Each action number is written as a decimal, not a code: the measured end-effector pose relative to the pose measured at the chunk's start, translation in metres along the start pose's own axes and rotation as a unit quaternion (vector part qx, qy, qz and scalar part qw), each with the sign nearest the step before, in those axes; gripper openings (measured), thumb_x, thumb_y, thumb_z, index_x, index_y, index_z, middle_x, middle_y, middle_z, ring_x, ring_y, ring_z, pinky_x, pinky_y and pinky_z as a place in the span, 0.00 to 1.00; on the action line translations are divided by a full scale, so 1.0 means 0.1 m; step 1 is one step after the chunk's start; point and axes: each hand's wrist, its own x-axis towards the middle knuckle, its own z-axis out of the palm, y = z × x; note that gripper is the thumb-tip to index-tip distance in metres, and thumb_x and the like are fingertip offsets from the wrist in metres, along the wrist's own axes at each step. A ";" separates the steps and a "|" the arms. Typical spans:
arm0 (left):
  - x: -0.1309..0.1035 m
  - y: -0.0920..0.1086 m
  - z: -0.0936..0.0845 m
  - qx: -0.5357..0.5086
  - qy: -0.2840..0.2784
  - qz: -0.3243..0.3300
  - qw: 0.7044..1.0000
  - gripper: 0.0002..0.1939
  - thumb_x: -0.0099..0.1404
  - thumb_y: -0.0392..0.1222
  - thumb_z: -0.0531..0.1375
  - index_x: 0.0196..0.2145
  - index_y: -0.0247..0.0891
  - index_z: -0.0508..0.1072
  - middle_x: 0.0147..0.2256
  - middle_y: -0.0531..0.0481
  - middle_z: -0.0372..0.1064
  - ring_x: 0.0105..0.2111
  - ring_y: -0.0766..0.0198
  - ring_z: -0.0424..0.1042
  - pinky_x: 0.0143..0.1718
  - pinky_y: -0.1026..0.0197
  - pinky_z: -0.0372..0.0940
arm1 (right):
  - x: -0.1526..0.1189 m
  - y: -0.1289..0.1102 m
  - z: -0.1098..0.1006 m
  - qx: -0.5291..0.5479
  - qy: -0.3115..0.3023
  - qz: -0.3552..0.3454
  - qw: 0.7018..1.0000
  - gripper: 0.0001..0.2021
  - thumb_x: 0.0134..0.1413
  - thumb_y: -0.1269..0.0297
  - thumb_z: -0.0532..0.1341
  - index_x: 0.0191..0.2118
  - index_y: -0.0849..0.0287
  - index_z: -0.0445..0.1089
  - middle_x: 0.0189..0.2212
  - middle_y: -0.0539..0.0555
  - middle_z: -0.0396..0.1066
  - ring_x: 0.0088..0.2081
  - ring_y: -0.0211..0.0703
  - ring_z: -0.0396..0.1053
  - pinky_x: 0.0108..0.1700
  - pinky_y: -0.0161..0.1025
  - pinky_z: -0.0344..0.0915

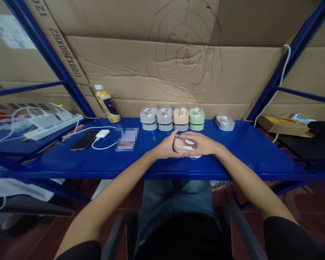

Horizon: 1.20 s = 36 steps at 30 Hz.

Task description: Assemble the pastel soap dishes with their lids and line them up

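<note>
Near the front of the blue table, a small peach-coloured box with a clear lid and a round white label sits between my hands. My left hand is closed round its left side, thumb toward the back edge. From the right, my right hand wraps over the lid's edge. Below the right hand a pale rim shows at the table surface; what it belongs to is mostly hidden. Behind stand stacked boxes of the same kind: grey, another grey, peach and green.
A single grey box stands back right. To the left lie a phone, a white charger with its cable, and a blurred packet. A yellow bottle leans by the cardboard wall. Blue shelf posts flank the table.
</note>
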 end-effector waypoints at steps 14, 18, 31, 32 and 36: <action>0.00 0.00 -0.03 0.013 -0.001 -0.006 1.000 0.63 0.53 0.55 0.78 0.76 0.39 0.49 0.68 0.29 0.65 0.68 0.37 0.69 0.68 0.36 0.65 | -0.05 -0.06 0.03 -0.065 0.006 0.036 0.997 0.43 0.57 0.39 0.71 0.74 0.47 0.64 0.72 0.62 0.63 0.70 0.68 0.64 0.69 0.64 0.65; 0.00 -0.07 -0.03 0.040 0.041 -0.005 0.998 0.57 0.56 0.53 0.77 0.74 0.39 0.52 0.64 0.32 0.68 0.64 0.42 0.73 0.68 0.37 0.66 | -0.40 -0.17 -0.05 -0.104 -0.009 0.041 0.994 0.43 0.59 0.48 0.70 0.77 0.47 0.59 0.78 0.60 0.54 0.75 0.71 0.55 0.72 0.67 0.59; 0.02 -0.03 -0.05 0.134 0.054 -0.051 0.988 0.30 0.69 0.49 0.64 0.64 0.38 0.62 0.58 0.36 0.72 0.59 0.46 0.75 0.64 0.38 0.71 | -0.90 0.55 -0.60 -0.370 0.004 0.270 0.889 0.38 0.60 0.33 0.64 0.64 0.60 0.70 0.62 0.75 0.73 0.62 0.79 0.68 0.62 0.68 0.62; 0.02 -0.03 -0.05 0.134 0.053 -0.051 0.988 0.30 0.70 0.49 0.64 0.64 0.38 0.62 0.58 0.36 0.71 0.59 0.46 0.75 0.64 0.38 0.71 | -0.83 0.66 -0.61 -0.375 0.010 0.278 0.884 0.37 0.61 0.33 0.64 0.62 0.60 0.71 0.61 0.75 0.73 0.63 0.79 0.67 0.63 0.67 0.61; 0.02 -0.03 -0.05 0.137 0.048 -0.050 0.988 0.29 0.70 0.48 0.64 0.63 0.37 0.62 0.59 0.35 0.70 0.60 0.46 0.74 0.64 0.38 0.71 | -0.53 0.98 -0.59 -0.402 0.009 0.313 0.860 0.38 0.61 0.31 0.62 0.59 0.63 0.72 0.58 0.76 0.74 0.62 0.77 0.67 0.63 0.65 0.58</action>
